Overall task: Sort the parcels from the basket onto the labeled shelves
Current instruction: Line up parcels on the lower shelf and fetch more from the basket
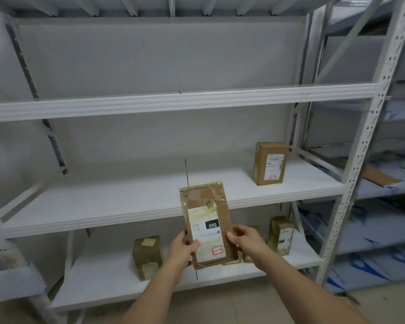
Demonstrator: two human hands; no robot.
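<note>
Both hands, left hand (185, 247) and right hand (244, 239), grip the taped parcel (206, 220) by its lower edges, fingers curled round it, label facing up for reading, so placing it probably calls for matching its red-marked code to a shelf (126, 202) beyond the fingers.

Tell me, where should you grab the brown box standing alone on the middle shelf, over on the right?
Probably by its two narrow upright sides, coming straight in from the front. The brown box stands tall on end near the middle shelf front edge, with open space on both sides. One hand would have to let go first: the left hand and right hand grip the flat parcel.
</note>
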